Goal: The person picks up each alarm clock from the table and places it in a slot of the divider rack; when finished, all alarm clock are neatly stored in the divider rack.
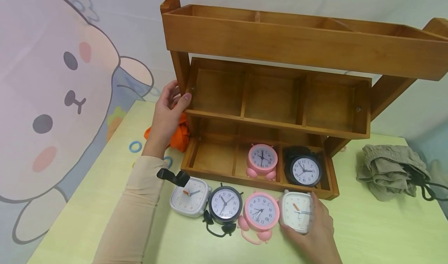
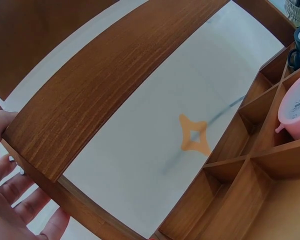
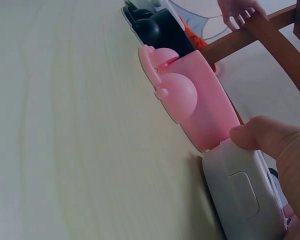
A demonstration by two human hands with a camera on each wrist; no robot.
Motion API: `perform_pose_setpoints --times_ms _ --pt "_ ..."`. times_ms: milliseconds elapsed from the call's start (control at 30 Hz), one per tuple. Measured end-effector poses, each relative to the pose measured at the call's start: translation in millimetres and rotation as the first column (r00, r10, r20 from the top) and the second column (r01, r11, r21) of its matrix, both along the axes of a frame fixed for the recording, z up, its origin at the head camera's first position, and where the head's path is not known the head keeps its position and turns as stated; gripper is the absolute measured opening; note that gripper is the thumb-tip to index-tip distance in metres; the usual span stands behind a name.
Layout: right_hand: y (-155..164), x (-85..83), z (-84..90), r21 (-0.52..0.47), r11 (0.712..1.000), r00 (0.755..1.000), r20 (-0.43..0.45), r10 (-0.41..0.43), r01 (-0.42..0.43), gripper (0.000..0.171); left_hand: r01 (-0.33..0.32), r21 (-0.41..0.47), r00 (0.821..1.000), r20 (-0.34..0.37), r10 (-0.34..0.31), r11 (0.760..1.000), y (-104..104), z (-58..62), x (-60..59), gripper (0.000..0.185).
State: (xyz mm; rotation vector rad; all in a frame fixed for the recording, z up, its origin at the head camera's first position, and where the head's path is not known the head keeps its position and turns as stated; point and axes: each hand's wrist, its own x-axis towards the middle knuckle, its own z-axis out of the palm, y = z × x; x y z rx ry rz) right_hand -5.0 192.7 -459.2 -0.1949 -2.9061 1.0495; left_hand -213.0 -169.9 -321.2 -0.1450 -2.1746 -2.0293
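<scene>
Head view: a three-tier wooden shelf rack (image 1: 280, 58) fills the centre and top, standing on a pale green table (image 1: 367, 233). At nine o'clock, a cartoon rabbit backdrop (image 1: 52, 100). At three o'clock, a crumpled olive cloth (image 1: 392, 174).

The left hand (image 1: 167, 116), at ten o'clock from the clocks, curls its thumb and fingers around the rack's left upright, bracing it.

In the bottom tier, the middle compartment holds a pink clock (image 1: 261, 161) and the right one a black clock (image 1: 303, 170); the left compartment is bare.

In front of the rack, four clocks sit in a row, touching: white, black, pink, and a white square alarm clock (image 1: 296, 211) at five o'clock. The right hand (image 1: 315, 229) grips this last one, thumb on its upper edge and fingers wrapped along its far side.

It looks like light, rigid, smooth plastic, likely slippery; holding the flat sides, away from the clear face, seems safest.
</scene>
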Motion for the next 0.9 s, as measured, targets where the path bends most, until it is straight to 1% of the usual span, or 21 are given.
perform_pose_setpoints --times_ms 100,200,300,400,467,500,633,733,900 --pt "5 5.0 0.6 -0.005 1.0 1.0 -0.018 -0.013 0.013 0.121 0.004 0.0 1.0 -0.001 -0.004 1.0 0 0.1 0.7 0.055" --pt "10 9.1 5.4 -0.012 1.0 0.997 -0.072 -0.018 0.017 0.12 0.005 -0.003 1.0 -0.003 -0.005 1.0 1 0.2 0.7 0.055" --pt "13 10.4 15.6 -0.041 0.999 0.987 -0.158 -0.008 0.002 0.12 -0.001 -0.008 1.0 -0.004 0.001 1.0 0 -0.7 0.0 0.055" --pt "12 7.7 31.8 -0.079 0.997 0.982 -0.189 0.0 -0.016 0.121 -0.01 -0.015 1.0 -0.001 0.01 1.0 -1 -2.3 -0.6 0.055" --pt "9 2.7 43.0 -0.09 0.995 0.984 -0.178 0.015 -0.031 0.121 -0.012 -0.015 1.0 -0.005 0.012 1.0 -1 -2.7 -1.4 0.055" --pt "8 -0.4 48.9 -0.089 0.995 0.988 -0.154 0.024 -0.038 0.122 -0.011 -0.011 1.0 -0.005 0.011 1.0 -1 -2.9 -1.6 0.055" --pt "-1 -17.4 66.1 -0.074 0.993 0.992 -0.101 0.08 -0.088 0.121 -0.006 -0.005 1.0 0.0 0.006 1.0 -1 -3.0 -2.4 0.055" --pt "-12 -31.7 71.5 -0.084 0.986 0.985 -0.11 0.132 -0.141 0.119 -0.005 -0.003 1.0 0.01 0.005 1.0 0 -2.9 -2.9 0.055" --pt "-34 -59.2 71.7 -0.099 0.964 0.962 -0.145 0.23 -0.245 0.114 0.0 0.011 1.0 0.005 0.0 1.0 2 -3.0 -5.2 0.055"
